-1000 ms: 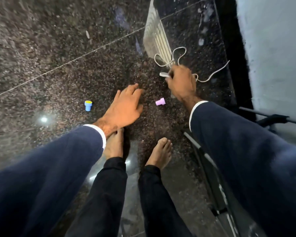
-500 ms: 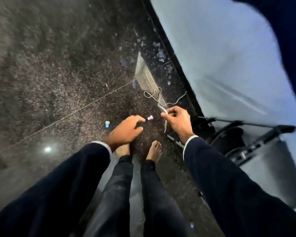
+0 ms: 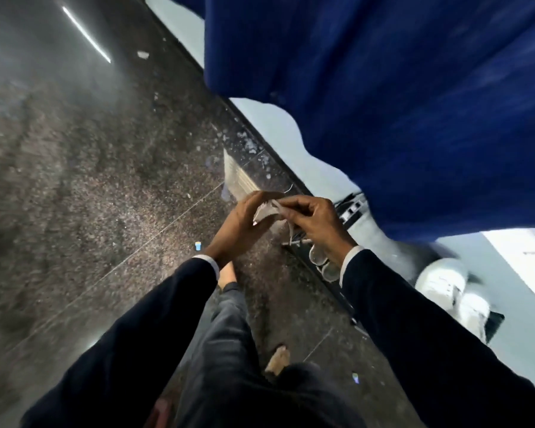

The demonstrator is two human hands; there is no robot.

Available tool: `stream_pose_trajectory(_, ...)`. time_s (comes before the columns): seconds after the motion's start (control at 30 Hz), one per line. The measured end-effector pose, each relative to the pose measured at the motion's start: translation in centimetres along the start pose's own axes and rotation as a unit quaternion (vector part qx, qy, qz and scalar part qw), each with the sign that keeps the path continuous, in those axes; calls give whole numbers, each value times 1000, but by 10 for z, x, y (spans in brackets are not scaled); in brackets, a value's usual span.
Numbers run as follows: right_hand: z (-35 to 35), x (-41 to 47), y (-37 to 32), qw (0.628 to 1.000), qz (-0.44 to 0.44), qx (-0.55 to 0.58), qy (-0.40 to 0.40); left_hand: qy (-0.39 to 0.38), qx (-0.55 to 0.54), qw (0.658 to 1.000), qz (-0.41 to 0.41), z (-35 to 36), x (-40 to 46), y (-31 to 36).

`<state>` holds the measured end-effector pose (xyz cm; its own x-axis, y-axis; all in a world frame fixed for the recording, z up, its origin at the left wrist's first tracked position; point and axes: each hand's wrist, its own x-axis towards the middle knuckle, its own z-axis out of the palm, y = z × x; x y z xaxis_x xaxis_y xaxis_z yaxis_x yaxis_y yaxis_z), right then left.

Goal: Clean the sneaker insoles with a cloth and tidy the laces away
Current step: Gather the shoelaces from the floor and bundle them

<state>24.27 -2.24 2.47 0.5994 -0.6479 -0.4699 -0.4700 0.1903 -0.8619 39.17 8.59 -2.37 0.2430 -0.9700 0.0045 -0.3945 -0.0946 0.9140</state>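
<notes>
Both my hands are raised above the dark speckled floor and meet at the middle of the view. A white shoelace is bunched between them. My left hand curls round the bundle from the left, and my right hand pinches its other end, with a loose strand hanging below. A pale ribbed insole lies flat on the floor just beyond my hands. A white sneaker sits low at the right, near the wall.
A blue curtain hangs over the upper right. A dark metal rack with pale round items stands by the wall behind my right wrist. A small blue cap lies on the floor left of my left wrist. My bare feet are below.
I have risen from the floor; the view swung up toward the curtain. My left hand left the floor and joined my right hand on the lace, which is now gathered off the floor.
</notes>
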Motion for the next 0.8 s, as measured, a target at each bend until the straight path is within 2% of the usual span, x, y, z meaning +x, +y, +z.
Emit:
stream_pose_trajectory(0.17,-32,-100,-39,997,-72,13,-28,15,-49,998,-23,1,-44,93)
stream_pose_trajectory(0.43,-91,-281,-87,972,-231,53,-6,-1,-116,989,96,27,-127,262)
stream_pose_trajectory(0.63,-129,-377,-144,938,-345,44,-11,-39,-154,977,140,28,-161,385)
stream_pose_trajectory(0.8,-146,-435,-186,909,-413,33,49,-74,-174,965,179,18,-170,449)
